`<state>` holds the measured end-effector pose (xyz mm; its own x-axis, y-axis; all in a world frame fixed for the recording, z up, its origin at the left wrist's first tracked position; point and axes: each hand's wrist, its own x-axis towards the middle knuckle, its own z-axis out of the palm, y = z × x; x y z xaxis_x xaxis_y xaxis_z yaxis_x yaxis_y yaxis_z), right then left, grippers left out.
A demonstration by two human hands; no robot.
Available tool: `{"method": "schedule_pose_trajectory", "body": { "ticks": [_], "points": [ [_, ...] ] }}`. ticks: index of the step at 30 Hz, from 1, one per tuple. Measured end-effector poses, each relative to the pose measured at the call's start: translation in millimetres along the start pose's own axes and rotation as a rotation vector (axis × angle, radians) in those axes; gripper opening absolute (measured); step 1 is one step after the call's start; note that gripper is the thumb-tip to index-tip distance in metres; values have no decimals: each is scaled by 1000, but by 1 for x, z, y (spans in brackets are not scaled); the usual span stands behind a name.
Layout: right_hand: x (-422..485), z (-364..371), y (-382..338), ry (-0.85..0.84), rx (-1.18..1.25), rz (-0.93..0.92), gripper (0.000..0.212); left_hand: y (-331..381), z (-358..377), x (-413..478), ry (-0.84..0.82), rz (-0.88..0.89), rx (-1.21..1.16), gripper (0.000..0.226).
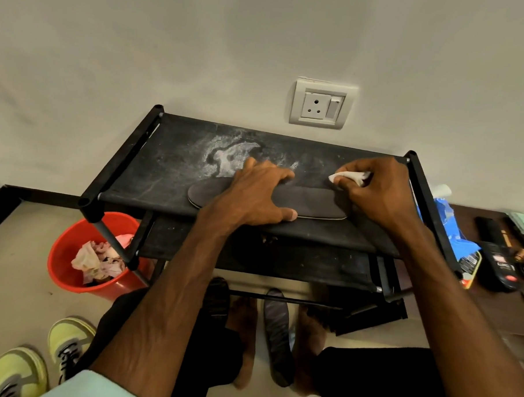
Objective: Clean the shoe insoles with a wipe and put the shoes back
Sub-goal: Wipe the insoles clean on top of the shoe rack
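A dark grey insole (311,202) lies flat across the front of the black shoe rack's top shelf (172,164). My left hand (259,193) presses down on its middle with spread fingers. My right hand (378,190) pinches a crumpled white wipe (350,175) at the insole's right end. A pair of yellow-green shoes (43,360) stands on the floor at the lower left. Two more dark insoles (276,334) lie on the floor by my bare feet.
A red bucket (69,262) with crumpled used wipes stands left of the rack. A blue wipe pack (451,227) and dark bottles (498,262) lie on a brown surface to the right. A wall socket (322,105) is above the rack.
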<state>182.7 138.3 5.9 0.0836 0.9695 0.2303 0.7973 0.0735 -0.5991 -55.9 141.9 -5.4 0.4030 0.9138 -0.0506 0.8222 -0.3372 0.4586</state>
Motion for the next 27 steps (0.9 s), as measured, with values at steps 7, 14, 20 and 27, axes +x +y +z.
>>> {"method": "schedule_pose_trajectory", "body": {
  "ticks": [7,14,20,27],
  "points": [
    [-3,-3,3,-145,-22,-18,11,-3,4,0,35,42,-36,69],
    [-4,-14,15,-241,-80,4,8,14,23,14,57,74,14,71],
    [0,0,11,-128,-123,36,11,14,25,13,53,41,-7,72],
    [4,8,5,-231,-109,0,10,16,27,12,75,14,20,71]
  ]
}}
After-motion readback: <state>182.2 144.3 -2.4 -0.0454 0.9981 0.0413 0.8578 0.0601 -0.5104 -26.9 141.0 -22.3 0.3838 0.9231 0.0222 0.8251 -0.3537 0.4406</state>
